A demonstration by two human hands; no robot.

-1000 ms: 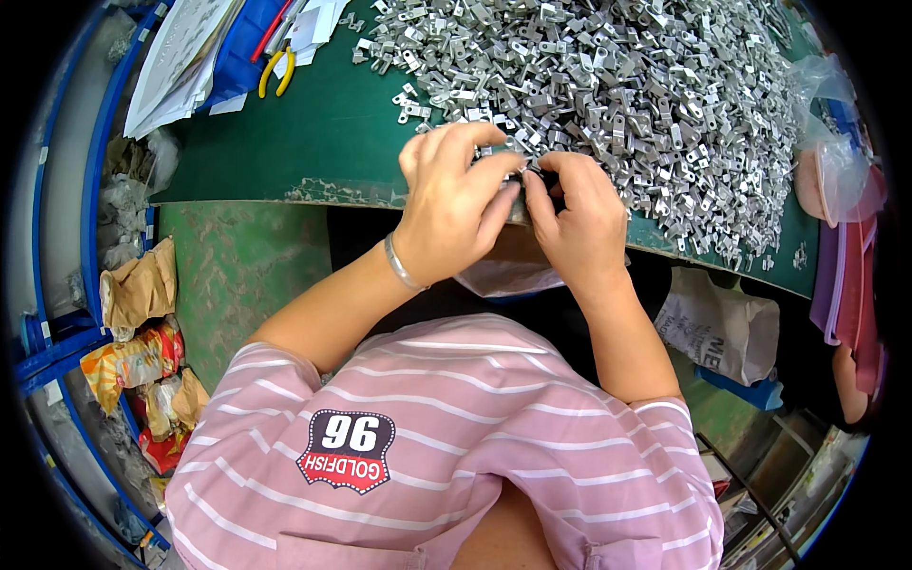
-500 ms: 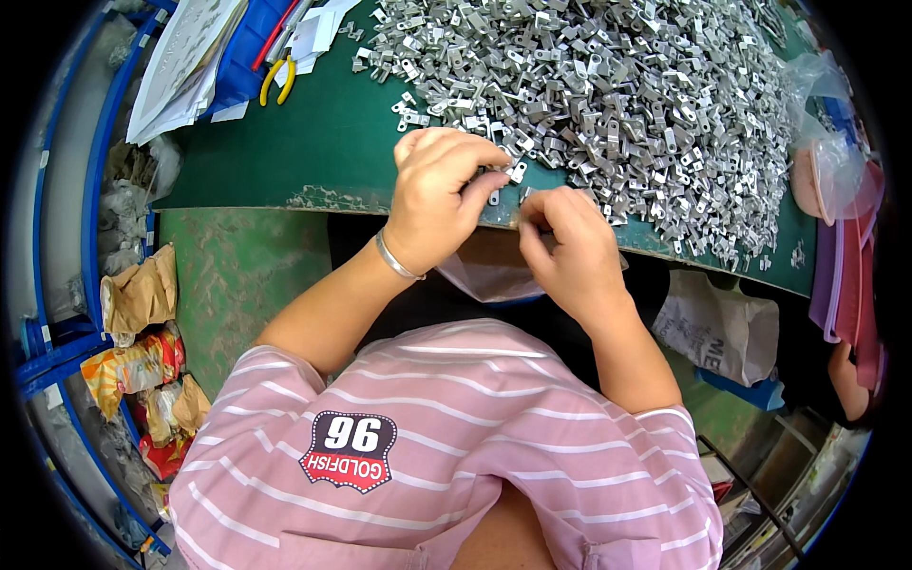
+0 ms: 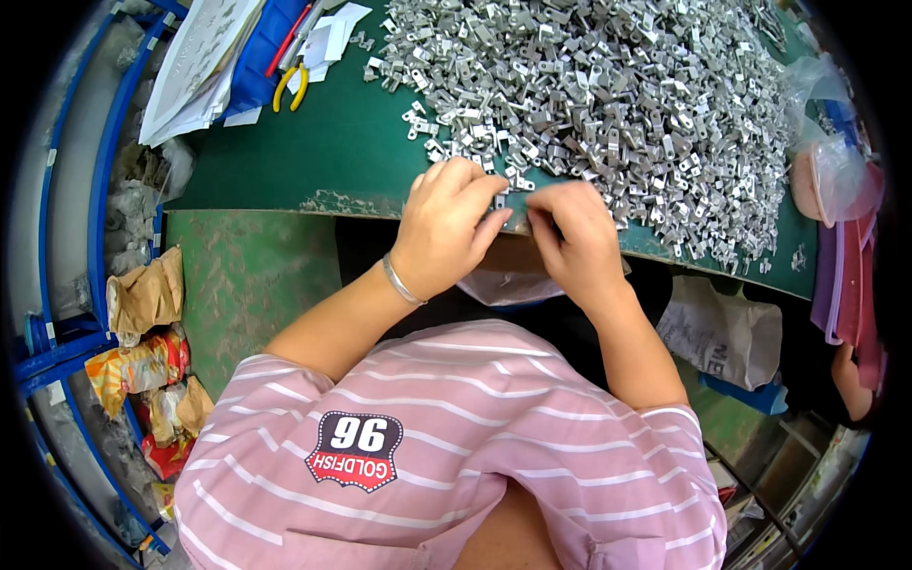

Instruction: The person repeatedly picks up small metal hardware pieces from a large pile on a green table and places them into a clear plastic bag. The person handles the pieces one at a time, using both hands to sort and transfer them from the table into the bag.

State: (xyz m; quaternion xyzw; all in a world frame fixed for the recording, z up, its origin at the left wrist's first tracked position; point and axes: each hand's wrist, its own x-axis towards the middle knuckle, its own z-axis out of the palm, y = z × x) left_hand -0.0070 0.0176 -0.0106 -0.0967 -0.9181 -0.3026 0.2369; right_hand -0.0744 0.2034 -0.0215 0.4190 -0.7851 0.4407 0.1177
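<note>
A small metal clip [image 3: 501, 201] was held at the near edge of the green table [image 3: 313, 161], pinched between the fingertips of the left hand [image 3: 446, 228], with the right hand [image 3: 570, 242] closed in just beside it at about three o'clock; whether the right fingers were also gripped on the piece could not be told, since they were curled narrowly over it. The clip was judged to be light, stiff and rather slippery, with thin stamped edges, so a pinch across its flat faces was thought the surest hold. A silver bracelet [image 3: 401, 282] was worn on the left wrist. At twelve to two o'clock from the hands, a large heap of the same metal clips [image 3: 608, 104] was spread over the table. Yellow-handled pliers [image 3: 290, 87] and a stack of papers [image 3: 195, 66] were seen at about eleven o'clock, well apart from the hands. A clear plastic bag [image 3: 508, 285] hung just below the table edge, beneath the hands. Crumpled snack wrappers [image 3: 133, 366] lay on the floor at about eight o'clock, and a white sack [image 3: 717, 332] stood at four o'clock.
</note>
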